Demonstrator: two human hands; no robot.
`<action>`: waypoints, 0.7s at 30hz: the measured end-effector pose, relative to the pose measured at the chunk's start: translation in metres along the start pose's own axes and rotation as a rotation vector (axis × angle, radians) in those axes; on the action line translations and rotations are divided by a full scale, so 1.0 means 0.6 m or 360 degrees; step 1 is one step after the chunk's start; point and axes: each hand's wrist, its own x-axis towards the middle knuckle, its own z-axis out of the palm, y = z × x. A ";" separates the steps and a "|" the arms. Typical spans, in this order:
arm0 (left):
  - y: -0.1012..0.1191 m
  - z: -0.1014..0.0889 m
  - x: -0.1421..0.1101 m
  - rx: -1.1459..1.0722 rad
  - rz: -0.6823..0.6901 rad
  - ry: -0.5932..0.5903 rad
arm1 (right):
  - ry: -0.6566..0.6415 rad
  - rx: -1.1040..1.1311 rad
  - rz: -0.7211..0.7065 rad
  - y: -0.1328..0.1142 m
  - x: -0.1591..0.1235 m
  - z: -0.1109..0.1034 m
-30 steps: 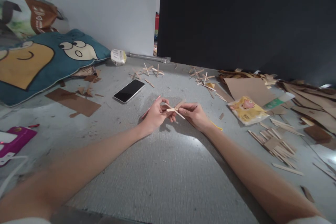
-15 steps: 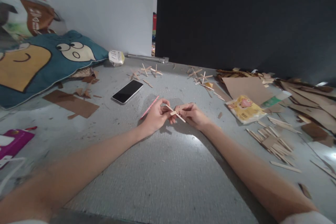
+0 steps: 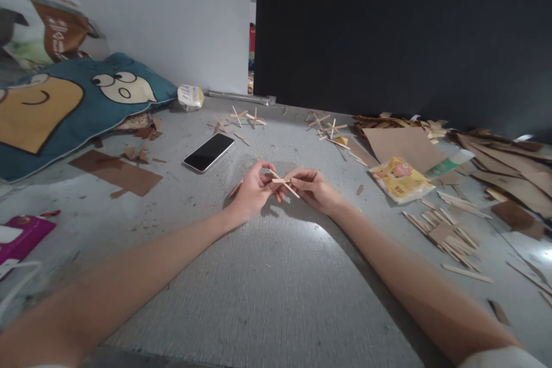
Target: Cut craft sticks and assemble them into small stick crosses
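Over the middle of the grey table, my left hand (image 3: 253,191) and my right hand (image 3: 318,190) meet around crossed wooden craft sticks (image 3: 284,181). Fingers of both hands are closed on the sticks, which form an X held above the tabletop. My fingertips hide part of the crossing and the far ends. Beside my left hand lies a thin pink stick-like thing (image 3: 236,188), mostly covered by the hand. Farther back stand similar star-shaped craft-stick pieces (image 3: 255,119), and more crossed sticks (image 3: 333,129) sit to their right.
A black phone (image 3: 209,152) lies left of my hands, near a brown cardboard piece (image 3: 116,171) and a blue cushion (image 3: 129,89). On the right are a yellow packet (image 3: 401,179), loose craft sticks (image 3: 446,234) and stacked cardboard (image 3: 403,146). A dark panel (image 3: 401,34) rises behind.
The crossed sticks have tilted and turned slightly between my fingers, and both hands keep hold of them. The pink thing is more covered by my left hand than half a second ago.
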 end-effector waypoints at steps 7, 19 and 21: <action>-0.001 -0.002 0.001 0.0010 0.0072 0.0015 | -0.0014 0.0045 -0.0050 -0.002 -0.001 0.009; 0.003 0.004 -0.002 0.0058 0.0086 0.0077 | 0.0091 -0.0328 -0.0198 0.003 -0.005 0.008; 0.004 0.006 -0.002 0.0044 0.0065 0.0098 | 0.0233 -0.0551 -0.0326 0.004 -0.008 0.010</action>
